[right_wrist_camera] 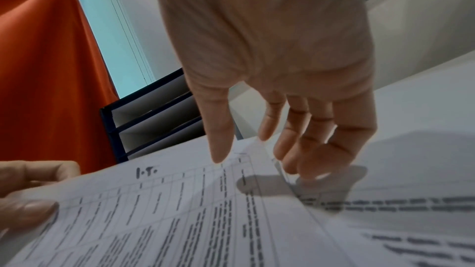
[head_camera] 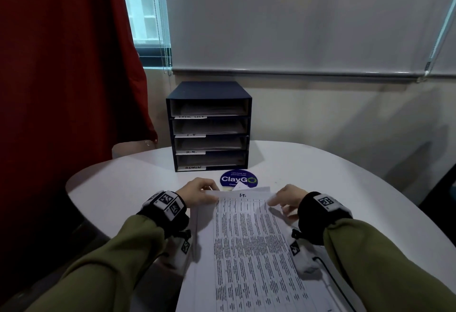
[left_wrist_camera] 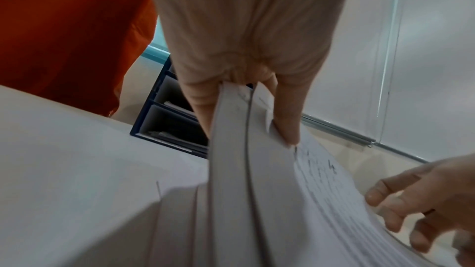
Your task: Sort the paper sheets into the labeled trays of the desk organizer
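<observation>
A dark blue desk organizer (head_camera: 209,126) stands at the back of the table; its four trays are labeled TASK LIST, I.T, H.R. and ADMIN, each with paper inside. In front of me lies a stack of printed sheets. The top sheet (head_camera: 246,237) is headed "I.T." (right_wrist_camera: 148,172). My left hand (head_camera: 209,194) pinches its upper left corner between thumb and fingers (left_wrist_camera: 285,119) and lifts that edge. My right hand (head_camera: 283,200) hovers at the upper right corner with loosely spread fingers (right_wrist_camera: 308,149), thumb tip close to the sheet, gripping nothing. A lower sheet (right_wrist_camera: 411,210) shows beneath.
A round blue ClayGo sticker (head_camera: 238,179) sits on the white rounded table (head_camera: 123,181) between the organizer and the stack. A red curtain (head_camera: 61,65) hangs at the left, and a lowered window blind (head_camera: 296,28) is behind the organizer.
</observation>
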The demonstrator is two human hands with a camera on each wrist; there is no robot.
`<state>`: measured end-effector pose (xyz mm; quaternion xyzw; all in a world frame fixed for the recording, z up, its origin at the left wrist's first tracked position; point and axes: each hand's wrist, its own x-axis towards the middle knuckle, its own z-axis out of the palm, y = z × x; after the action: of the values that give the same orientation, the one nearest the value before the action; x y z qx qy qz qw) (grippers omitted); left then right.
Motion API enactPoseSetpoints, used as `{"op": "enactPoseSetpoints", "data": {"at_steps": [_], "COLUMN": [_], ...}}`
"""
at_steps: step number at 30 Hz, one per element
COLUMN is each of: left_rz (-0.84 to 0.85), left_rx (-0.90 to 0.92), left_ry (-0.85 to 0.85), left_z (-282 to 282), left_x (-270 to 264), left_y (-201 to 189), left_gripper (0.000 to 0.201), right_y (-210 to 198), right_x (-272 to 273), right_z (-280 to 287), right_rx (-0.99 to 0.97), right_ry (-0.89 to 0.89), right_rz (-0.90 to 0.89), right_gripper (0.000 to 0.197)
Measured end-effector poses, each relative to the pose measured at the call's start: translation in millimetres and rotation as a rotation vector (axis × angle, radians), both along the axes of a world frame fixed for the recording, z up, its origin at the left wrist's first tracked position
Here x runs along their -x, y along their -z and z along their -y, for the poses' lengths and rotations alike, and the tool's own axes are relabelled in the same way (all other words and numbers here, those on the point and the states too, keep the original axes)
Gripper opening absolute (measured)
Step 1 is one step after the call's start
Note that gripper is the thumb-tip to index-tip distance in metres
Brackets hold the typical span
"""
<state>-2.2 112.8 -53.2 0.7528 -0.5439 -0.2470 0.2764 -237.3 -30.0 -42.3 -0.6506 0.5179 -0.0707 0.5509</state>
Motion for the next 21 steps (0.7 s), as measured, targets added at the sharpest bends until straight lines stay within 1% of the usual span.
{"op": "enactPoseSetpoints", "data": {"at_steps": [1, 4, 7, 9, 11, 13, 15, 17, 21], "left_rz": [-0.03, -0.123, -0.138, -0.209, -0.314, -0.369, -0.399, -0.411, -0.487], "left_rx": [0.014, 0.008, -0.133, -0.219, -0.232, -0.258, -0.271, -0.266, -0.219], "left_ry": [-0.001, -0.028, -0.128, -0.214, -0.264, -0.279, -0.254, -0.25, -0.258], "left_z": [0.0, 1.0, -3.0, -9.8, -16.0, -21.7, -24.2, -25.1, -24.2], "left_x": [0.6, 4.0, -0.2, -7.8, -13.6, -16.6, -18.5, -19.5, -16.5], "left_y": [1.3, 8.8, 18.7, 24.0, 24.8, 23.4, 24.9, 27.1, 27.5], "left_gripper": [0.01, 0.013, 0.011, 0.012, 0.012, 0.028, 0.035, 0.036, 0.034], "right_y": [1.7, 10.1, 16.7, 16.8, 16.6, 14.1, 12.5, 10.4, 11.7], "right_x": [1.5, 4.0, 3.7, 4.1, 8.0, 15.3, 20.6, 22.0, 12.1], "right_z": [-0.4, -1.5, 0.5, 1.8, 4.7, 7.2, 9.3, 7.1, -0.8], "right_rx": [-0.003, 0.101, 0.188, 0.234, 0.231, 0.184, 0.137, 0.088, 0.101], "right_ry": [0.004, -0.005, -0.041, -0.075, -0.075, -0.06, -0.072, -0.091, -0.137], "right_rz": [-0.009, -0.125, -0.182, -0.203, -0.181, -0.151, -0.148, -0.156, -0.182], "right_gripper": [0.012, 0.016, 0.015, 0.015, 0.021, 0.026, 0.03, 0.032, 0.031]}}
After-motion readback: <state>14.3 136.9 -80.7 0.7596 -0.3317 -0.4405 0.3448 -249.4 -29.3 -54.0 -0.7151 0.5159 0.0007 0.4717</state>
